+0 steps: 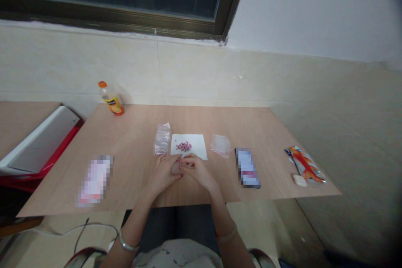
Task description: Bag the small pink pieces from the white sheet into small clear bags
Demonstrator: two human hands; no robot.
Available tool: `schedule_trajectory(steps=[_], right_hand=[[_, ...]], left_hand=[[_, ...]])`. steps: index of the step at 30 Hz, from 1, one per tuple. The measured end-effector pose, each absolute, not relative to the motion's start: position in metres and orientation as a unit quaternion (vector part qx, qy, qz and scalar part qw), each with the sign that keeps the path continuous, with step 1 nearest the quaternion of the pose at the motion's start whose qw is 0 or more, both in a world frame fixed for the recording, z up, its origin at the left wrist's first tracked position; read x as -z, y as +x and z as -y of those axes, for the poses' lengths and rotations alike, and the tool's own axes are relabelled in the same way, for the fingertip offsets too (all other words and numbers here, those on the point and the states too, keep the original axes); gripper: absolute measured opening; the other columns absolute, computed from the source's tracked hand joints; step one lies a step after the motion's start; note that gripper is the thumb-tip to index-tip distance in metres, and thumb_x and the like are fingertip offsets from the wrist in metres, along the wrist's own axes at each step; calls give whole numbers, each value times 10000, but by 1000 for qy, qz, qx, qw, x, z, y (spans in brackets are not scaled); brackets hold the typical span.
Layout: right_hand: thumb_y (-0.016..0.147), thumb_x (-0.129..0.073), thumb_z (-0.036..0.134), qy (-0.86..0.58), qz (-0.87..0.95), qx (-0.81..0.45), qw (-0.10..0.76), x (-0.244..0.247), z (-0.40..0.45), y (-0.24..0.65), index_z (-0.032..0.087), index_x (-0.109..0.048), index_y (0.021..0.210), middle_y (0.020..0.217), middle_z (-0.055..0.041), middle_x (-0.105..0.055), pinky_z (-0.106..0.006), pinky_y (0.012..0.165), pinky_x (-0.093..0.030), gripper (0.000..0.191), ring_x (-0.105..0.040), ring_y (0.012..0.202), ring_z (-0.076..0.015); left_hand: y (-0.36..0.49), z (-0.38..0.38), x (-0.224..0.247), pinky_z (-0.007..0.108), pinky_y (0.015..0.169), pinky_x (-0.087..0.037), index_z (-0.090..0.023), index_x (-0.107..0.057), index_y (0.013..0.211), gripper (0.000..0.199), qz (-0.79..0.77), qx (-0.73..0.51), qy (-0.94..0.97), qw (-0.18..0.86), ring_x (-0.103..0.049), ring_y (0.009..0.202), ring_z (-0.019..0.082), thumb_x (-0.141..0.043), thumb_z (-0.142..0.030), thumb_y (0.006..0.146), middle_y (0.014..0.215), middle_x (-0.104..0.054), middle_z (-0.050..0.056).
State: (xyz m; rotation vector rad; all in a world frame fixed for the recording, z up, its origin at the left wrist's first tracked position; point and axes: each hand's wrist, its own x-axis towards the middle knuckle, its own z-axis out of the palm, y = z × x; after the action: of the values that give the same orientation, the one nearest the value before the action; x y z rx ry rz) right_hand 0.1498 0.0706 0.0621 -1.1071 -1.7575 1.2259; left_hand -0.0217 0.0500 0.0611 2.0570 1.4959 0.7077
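Near the front edge of the table, my left hand is closed on a small clear plastic bag with a pinkish strip. My right hand meets it from the other side, its fingertips pinched at the bag's edge. Whether those fingers also hold a small piece cannot be made out. Just beyond both hands lies a white sheet of paper with a pile of small pink and dark pieces on it. A stack of clear plastic bags lies left of the paper, and more clear bags lie to its right.
On the wooden table are a blurred phone at right and a blurred pink-white item at left. An orange-capped bottle stands at the back left. A shiny packet and a small white case lie far right.
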Motion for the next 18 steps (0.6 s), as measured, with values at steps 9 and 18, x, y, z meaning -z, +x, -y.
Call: schedule_trajectory(steps=[9,18], right_hand=[[750,-608,187,-598,622,-295,411,-5,-119,159,156,-687,804,864,-79,-667,-315,760,-482,100,-614,824,-192],[749,-627,227,-653,628,-230,354,10,-128,152,173,-717,795,834,-73,-636,-318,778,-462,115,-593,830,-198]], left_hand=[[-41,-55,-46,459,1001,-378,-235,-510,1241,534,-589,-349,698,209,-514,1201,267,-660,-386,751,1280,-574,100],[-32,-57,-41,416,980,-430,-235,-426,1276,672,-584,-428,632,276,-585,1117,234,-725,-389,693,1166,-635,94]])
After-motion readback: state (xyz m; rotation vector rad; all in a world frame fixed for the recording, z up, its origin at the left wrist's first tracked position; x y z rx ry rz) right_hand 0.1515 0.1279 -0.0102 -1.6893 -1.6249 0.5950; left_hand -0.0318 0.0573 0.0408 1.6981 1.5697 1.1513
